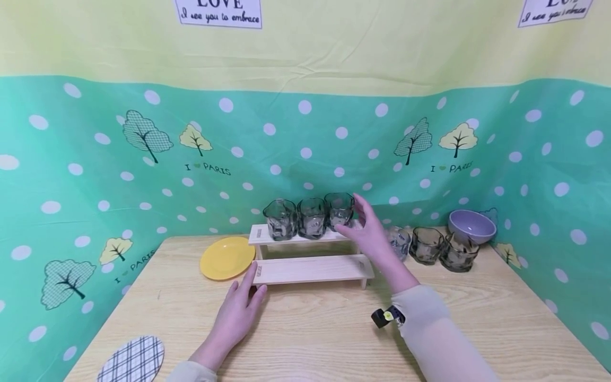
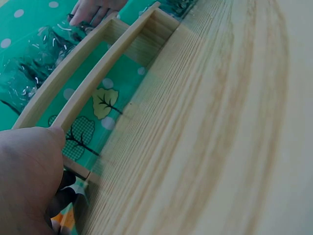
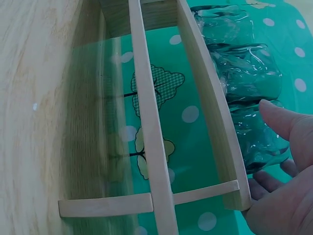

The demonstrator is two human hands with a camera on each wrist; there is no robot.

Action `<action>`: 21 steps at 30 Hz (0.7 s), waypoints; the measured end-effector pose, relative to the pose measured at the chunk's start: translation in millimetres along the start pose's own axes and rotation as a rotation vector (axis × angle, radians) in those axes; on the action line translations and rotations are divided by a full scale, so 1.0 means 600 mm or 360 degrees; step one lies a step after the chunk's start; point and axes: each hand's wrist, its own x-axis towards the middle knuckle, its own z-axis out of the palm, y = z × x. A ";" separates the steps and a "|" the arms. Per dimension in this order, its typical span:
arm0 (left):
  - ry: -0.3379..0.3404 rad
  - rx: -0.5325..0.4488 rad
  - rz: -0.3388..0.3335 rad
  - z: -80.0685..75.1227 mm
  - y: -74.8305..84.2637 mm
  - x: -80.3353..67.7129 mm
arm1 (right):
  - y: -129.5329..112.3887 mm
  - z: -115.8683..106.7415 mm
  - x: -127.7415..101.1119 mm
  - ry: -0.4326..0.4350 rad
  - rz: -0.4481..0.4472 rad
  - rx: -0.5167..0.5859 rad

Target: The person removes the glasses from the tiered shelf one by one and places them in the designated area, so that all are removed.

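Observation:
A two-tier wooden shelf (image 1: 310, 268) stands mid-table. Three smoky grey glasses (image 1: 280, 218) (image 1: 312, 217) (image 1: 339, 209) sit in a row on its upper tier. My right hand (image 1: 355, 217) is cupped loosely beside the rightmost glass (image 3: 259, 142), fingers straight and spread, thumb just off the glass wall. My left hand (image 1: 248, 289) lies flat on the table, its fingertips touching the left end of the lower tier (image 2: 88, 93). In the left wrist view the glasses (image 2: 34, 63) are blurred behind the upper rail.
A yellow plate (image 1: 226, 257) lies left of the shelf. Three more grey glasses (image 1: 426, 245) and a purple bowl (image 1: 471, 225) stand at the back right. A plaid coaster (image 1: 133, 361) lies at the front left edge. Dotted green cloth walls the table on three sides.

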 end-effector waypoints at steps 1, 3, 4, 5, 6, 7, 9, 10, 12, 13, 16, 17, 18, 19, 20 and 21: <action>-0.0002 0.0000 -0.0003 0.000 0.000 0.000 | 0.000 0.001 0.001 0.0002 0.0008 -0.0004; -0.0010 -0.0001 -0.0014 0.000 0.000 0.000 | 0.001 0.002 0.003 0.0005 0.0018 -0.0034; -0.0012 0.0000 -0.0019 0.000 0.000 0.001 | 0.000 0.003 0.004 0.0006 0.0019 -0.0047; -0.0015 0.0001 -0.0024 0.000 0.000 0.001 | 0.000 0.003 0.006 0.0008 0.0017 -0.0064; -0.0017 0.0003 -0.0028 0.000 0.000 0.001 | 0.000 0.004 0.007 0.0008 0.0013 -0.0079; -0.0018 0.0003 -0.0031 0.000 0.001 0.001 | -0.001 0.004 0.009 0.0008 0.0007 -0.0091; -0.0020 0.0006 -0.0033 0.000 0.001 0.001 | -0.001 0.006 0.012 0.0012 -0.0012 -0.0108; -0.0021 0.0007 -0.0033 0.000 0.001 0.001 | -0.002 0.007 0.013 0.0016 -0.0017 -0.0111; -0.0023 0.0007 -0.0034 0.000 0.001 0.001 | -0.002 0.011 0.014 0.0027 -0.0027 -0.0129; -0.0023 0.0007 -0.0034 0.000 0.001 0.001 | -0.002 0.013 0.015 0.0038 -0.0031 -0.0138; -0.0021 0.0003 -0.0034 0.000 0.001 0.000 | -0.002 0.018 0.016 0.0063 -0.0033 -0.0177; -0.0020 0.0001 -0.0033 0.000 0.000 0.000 | -0.003 0.020 0.016 0.0079 -0.0033 -0.0196; -0.0018 0.0000 -0.0033 0.000 0.000 0.001 | -0.004 0.021 0.016 0.0092 -0.0034 -0.0208; -0.0017 0.0000 -0.0034 -0.001 -0.001 0.001 | -0.005 0.022 0.016 0.0104 -0.0033 -0.0220; -0.0018 -0.0001 -0.0033 0.000 -0.001 0.001 | -0.006 0.023 0.016 0.0112 -0.0032 -0.0229; -0.0018 0.0000 -0.0031 0.000 -0.002 0.001 | -0.007 0.024 0.016 0.0119 -0.0029 -0.0239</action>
